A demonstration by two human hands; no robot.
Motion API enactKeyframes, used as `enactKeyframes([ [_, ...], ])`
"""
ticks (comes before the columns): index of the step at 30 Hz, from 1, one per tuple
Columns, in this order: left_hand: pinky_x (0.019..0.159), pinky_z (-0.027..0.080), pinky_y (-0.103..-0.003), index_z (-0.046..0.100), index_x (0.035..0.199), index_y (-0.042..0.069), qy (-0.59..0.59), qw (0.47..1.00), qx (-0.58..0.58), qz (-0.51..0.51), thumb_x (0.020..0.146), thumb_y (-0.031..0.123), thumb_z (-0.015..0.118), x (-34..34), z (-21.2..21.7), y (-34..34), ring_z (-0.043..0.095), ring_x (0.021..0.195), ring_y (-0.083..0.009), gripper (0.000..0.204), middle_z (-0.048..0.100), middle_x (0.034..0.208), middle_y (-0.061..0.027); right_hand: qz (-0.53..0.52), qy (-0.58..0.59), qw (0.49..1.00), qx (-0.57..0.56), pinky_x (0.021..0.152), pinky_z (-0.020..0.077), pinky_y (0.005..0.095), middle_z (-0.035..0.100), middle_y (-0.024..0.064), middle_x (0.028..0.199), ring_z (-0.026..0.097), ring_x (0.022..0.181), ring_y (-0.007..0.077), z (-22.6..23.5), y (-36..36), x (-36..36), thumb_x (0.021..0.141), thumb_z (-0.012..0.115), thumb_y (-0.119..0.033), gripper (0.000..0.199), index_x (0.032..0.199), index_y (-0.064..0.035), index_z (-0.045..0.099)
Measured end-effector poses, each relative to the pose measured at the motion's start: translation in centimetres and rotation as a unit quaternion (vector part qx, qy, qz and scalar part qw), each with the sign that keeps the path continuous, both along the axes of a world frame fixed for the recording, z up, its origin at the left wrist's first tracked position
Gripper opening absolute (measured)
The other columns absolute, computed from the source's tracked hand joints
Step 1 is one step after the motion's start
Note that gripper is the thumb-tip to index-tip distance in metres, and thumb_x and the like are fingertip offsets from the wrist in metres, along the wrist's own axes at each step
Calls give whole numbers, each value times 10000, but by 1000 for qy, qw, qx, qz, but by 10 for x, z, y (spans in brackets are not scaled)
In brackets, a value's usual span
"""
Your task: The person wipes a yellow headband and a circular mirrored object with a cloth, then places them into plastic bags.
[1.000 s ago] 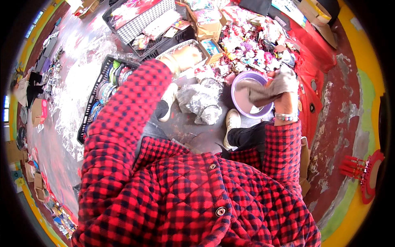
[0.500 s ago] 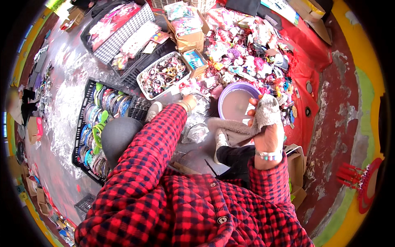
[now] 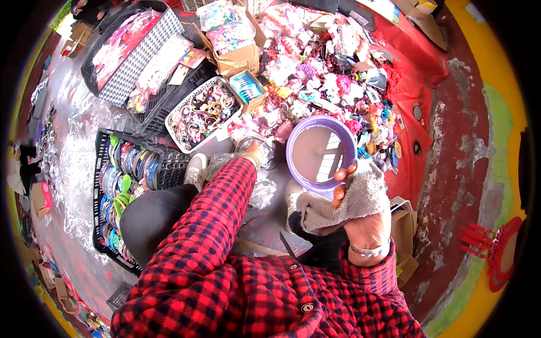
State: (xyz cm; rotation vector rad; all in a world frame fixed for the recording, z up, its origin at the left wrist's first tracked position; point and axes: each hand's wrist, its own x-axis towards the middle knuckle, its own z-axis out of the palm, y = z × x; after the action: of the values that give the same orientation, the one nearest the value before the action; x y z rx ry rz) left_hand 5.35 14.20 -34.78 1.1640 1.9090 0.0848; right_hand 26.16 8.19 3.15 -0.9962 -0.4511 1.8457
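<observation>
A damp-looking grey cloth (image 3: 366, 190) is bunched in my right hand (image 3: 367, 230), its fingers curled round it and one end folded toward me. Just beyond the cloth stands a round purple basin (image 3: 291, 160) of murky brownish water. My left hand (image 3: 252, 153) reaches down between my shoes, at a dark rounded item (image 3: 271, 153) beside crumpled clear plastic bags (image 3: 262, 191). The fingers of that hand are mostly hidden, so whether it grips anything does not show.
Left of my knee is a black crate (image 3: 101, 228) of headbands. Ahead lie a white basket (image 3: 198, 147) of hair bands, an open cardboard box (image 3: 239, 63) of packets and a large heap of hair ornaments (image 3: 315, 73) on red cloth (image 3: 407, 141). A brown box (image 3: 407, 265) stands at my right.
The grey cloth's long hanging end has been gathered in closer to my right hand, which has turned and dropped slightly. My left hand has lowered a little. The whole view has shifted.
</observation>
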Motion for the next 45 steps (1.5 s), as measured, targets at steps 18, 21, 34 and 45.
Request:
enactKeyframes([
  [18, 510, 479, -253, 563, 818, 3, -319, 908, 232, 139, 814, 71, 528, -101, 176, -30, 588, 609, -130, 77, 589, 697, -66, 77, -196, 928, 308, 753, 467, 279, 601, 126, 953, 588, 860, 196, 3, -17, -4, 856, 516, -186, 302, 1060, 35, 523],
  [21, 522, 492, -245, 533, 876, 2, -436, 848, 254, 164, 842, 85, 530, -104, 231, -44, 589, 612, -149, 90, 585, 720, -76, 106, 0, 954, 279, 750, 465, 317, 616, 128, 935, 595, 831, 211, 2, -11, -7, 805, 597, -255, 337, 1009, 10, 550],
  [34, 676, 476, -285, 604, 935, 31, -180, 772, 578, -196, 749, -42, 555, -76, 360, -138, 603, 748, -236, 205, 599, 815, -109, 149, 224, 961, 60, 834, 466, 401, 571, 100, 1065, 560, 964, 227, 35, -24, -56, 802, 605, -287, 362, 1063, -48, 526],
  [45, 613, 454, -304, 556, 927, 18, -63, 745, 653, -121, 689, 13, 589, -74, 407, -136, 575, 725, -217, 240, 573, 917, -103, 135, 161, 963, 167, 681, 489, 288, 602, 73, 889, 591, 770, 158, 24, -1, -91, 810, 582, -132, 195, 972, -30, 545],
])
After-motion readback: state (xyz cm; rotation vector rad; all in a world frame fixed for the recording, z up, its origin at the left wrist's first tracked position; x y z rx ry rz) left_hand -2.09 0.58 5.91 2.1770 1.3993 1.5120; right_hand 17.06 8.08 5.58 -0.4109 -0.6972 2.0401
